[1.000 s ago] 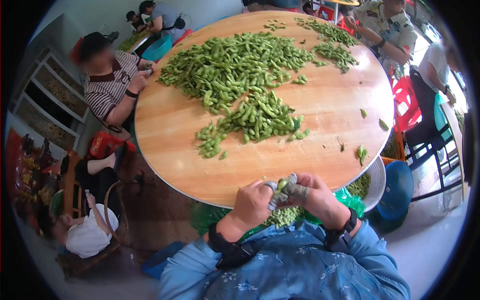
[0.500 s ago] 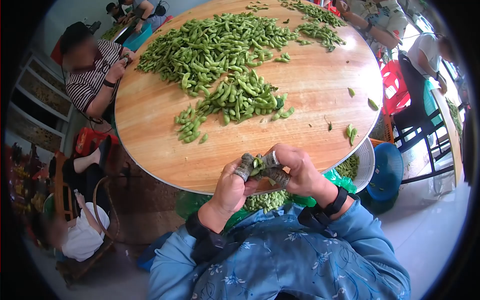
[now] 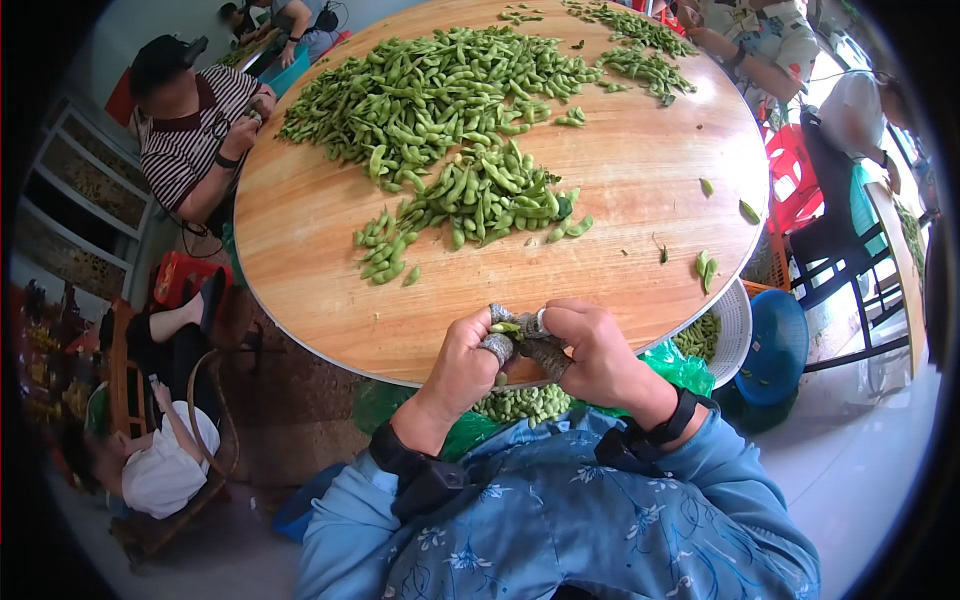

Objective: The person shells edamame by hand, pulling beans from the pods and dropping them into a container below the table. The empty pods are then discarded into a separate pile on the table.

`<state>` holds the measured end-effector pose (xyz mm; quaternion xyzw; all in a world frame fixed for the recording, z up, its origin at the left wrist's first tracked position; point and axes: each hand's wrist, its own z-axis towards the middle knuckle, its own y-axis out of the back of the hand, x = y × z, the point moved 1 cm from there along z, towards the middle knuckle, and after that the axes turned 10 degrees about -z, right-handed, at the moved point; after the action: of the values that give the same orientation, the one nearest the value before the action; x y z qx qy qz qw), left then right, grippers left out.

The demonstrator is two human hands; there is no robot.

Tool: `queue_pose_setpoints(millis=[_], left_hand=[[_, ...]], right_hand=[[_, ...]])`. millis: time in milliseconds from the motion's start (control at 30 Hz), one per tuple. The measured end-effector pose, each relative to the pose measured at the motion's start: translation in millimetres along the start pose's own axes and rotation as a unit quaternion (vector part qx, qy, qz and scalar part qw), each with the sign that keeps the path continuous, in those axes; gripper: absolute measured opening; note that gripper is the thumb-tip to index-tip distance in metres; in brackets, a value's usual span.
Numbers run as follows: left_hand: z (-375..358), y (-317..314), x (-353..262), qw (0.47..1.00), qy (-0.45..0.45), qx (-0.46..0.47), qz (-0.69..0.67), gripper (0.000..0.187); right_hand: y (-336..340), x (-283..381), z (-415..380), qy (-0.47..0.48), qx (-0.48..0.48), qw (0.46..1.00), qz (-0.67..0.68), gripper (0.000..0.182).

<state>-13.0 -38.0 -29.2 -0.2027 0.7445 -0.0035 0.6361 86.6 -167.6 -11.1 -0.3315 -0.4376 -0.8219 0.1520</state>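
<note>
My left hand (image 3: 458,365) and my right hand (image 3: 598,350) meet at the near edge of the round wooden table (image 3: 640,260). Grey wraps cover some fingertips on both. Between the pinched fingers shows a green pod (image 3: 506,328), gripped from both sides. Beneath the hands, shelled beans (image 3: 524,404) lie in a green plastic bag (image 3: 684,368) at my lap. A small heap of pods (image 3: 480,200) lies on the table ahead of the hands, beside a larger heap (image 3: 430,90).
A person in a striped shirt (image 3: 200,135) sits at the left, and another person (image 3: 165,450) at lower left. At right stand a white basket (image 3: 738,335) holding pods, a blue basin (image 3: 775,335) and a red chair (image 3: 793,180). More people are at the far edges.
The pod between my fingers has shifted and less green shows there. My left hand has turned slightly and a green bit now hangs below it. The person in stripes has raised their head.
</note>
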Motion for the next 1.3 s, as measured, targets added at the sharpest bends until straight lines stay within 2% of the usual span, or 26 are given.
queue_pose_setpoints(millis=[67, 133, 200, 300, 333, 367, 433, 533, 567, 633, 667, 700, 733, 767, 800, 833, 867, 900, 933, 967, 1000, 1067, 1100, 1167, 1233, 1300], left_hand=[[1, -1, 1, 0.996, 0.017, -0.056, -0.072, 0.018], [-1, -4, -5, 0.993, 0.043, -0.049, -0.095, 0.016], [-2, -5, -8, 0.99, 0.07, -0.039, -0.118, 0.014], [-5, -5, -9, 0.997, 0.008, 0.022, -0.069, 0.012], [-5, -2, -3, 1.0, 0.003, -0.015, -0.02, 0.01], [-3, 0, -1, 0.998, -0.009, -0.049, 0.029, 0.009], [-2, 3, 3, 0.997, -0.017, -0.036, 0.06, 0.011], [2, -7, 0, 0.995, -0.063, -0.026, 0.076, 0.01], [2, -10, 1, 0.992, -0.096, -0.033, 0.081, 0.01], [1, -14, -5, 0.993, -0.083, -0.031, 0.083, 0.016], [-6, -16, -9, 0.989, -0.059, -0.001, 0.135, 0.015], [-12, -17, -11, 0.982, -0.03, 0.025, 0.185, 0.015], [-12, -7, 4, 0.954, -0.145, 0.05, 0.256, 0.01], [-20, -4, 2, 0.959, -0.124, 0.035, 0.252, 0.01], [-19, -2, -13, 0.914, -0.234, 0.024, 0.331, 0.009], [-19, 2, -23, 0.846, -0.341, 0.017, 0.409, 0.009], [-20, 15, -19, 0.868, -0.307, -0.057, 0.385, 0.012], [-19, 31, -14, 0.883, -0.274, -0.128, 0.358, 0.014], [-15, 42, -17, 0.876, -0.254, -0.183, 0.368, 0.017], [-8, 53, -22, 0.865, -0.234, -0.235, 0.376, 0.019], [0, 63, -26, 0.865, -0.232, -0.236, 0.376, 0.019], [16, 79, -30, 0.777, -0.255, -0.233, 0.527, 0.019], [23, 88, -28, 0.775, -0.268, -0.226, 0.525, 0.019], [36, 98, -21, 0.765, -0.211, -0.199, 0.575, 0.017], [39, 99, -23, 0.751, -0.226, -0.181, 0.594, 0.017], [34, 91, -20, 0.737, -0.227, -0.173, 0.612, 0.017]], right_hand=[[-1, 1, 1, 0.003, -0.005, 1.0, -0.009, 0.016], [-1, 1, 0, 0.006, -0.009, 1.0, -0.019, 0.015], [-1, -2, -2, -0.107, 0.001, 0.99, 0.093, 0.014], [4, -2, 0, -0.076, 0.007, 0.995, 0.06, 0.012], [5, 0, 0, -0.093, 0.018, 0.992, 0.08, 0.011], [6, -2, 0, -0.065, 0.021, 0.995, 0.069, 0.009], [0, -8, -3, -0.104, 0.031, 0.974, 0.2, 0.007], [0, -9, -6, -0.201, 0.057, 0.936, 0.283, 0.009], [1, -10, -6, -0.195, 0.052, 0.94, 0.276, 0.009], [5, -15, -8, -0.183, -0.033, 0.939, 0.29, 0.013], [11, -23, -12, -0.17, -0.06, 0.93, 0.32, 0.018], [20, -38, -22, -0.171, -0.088, 0.945, 0.265, 0.021], [42, -40, -26, -0.169, -0.127, 0.96, 0.182, 0.021], [65, -46, -34, -0.173, -0.15, 0.973, 0.032, 0.018], [80, -73, -46, -0.187, -0.205, 0.96, -0.031, 0.014], [109, -61, -52, -0.256, -0.151, 0.933, -0.201, 0.012], [126, -71, -66, -0.281, -0.175, 0.903, -0.272, 0.01], [134, -77, -75, -0.3, -0.262, 0.901, -0.168, 0.011], [148, -95, -94, -0.282, -0.243, 0.896, -0.243, 0.014], [152, -89, -97, -0.288, -0.244, 0.897, -0.23, 0.012], [147, -88, -96, -0.274, -0.256, 0.913, -0.163, 0.012], [133, -80, -90, -0.255, -0.245, 0.933, -0.067, 0.012], [126, -73, -83, -0.248, -0.231, 0.94, -0.04, 0.012], [106, -59, -69, -0.228, -0.199, 0.953, -0.007, 0.012], [81, -45, -54, -0.223, -0.16, 0.953, 0.128, 0.014], [59, -33, -40, -0.213, -0.093, 0.958, 0.167, 0.018]])
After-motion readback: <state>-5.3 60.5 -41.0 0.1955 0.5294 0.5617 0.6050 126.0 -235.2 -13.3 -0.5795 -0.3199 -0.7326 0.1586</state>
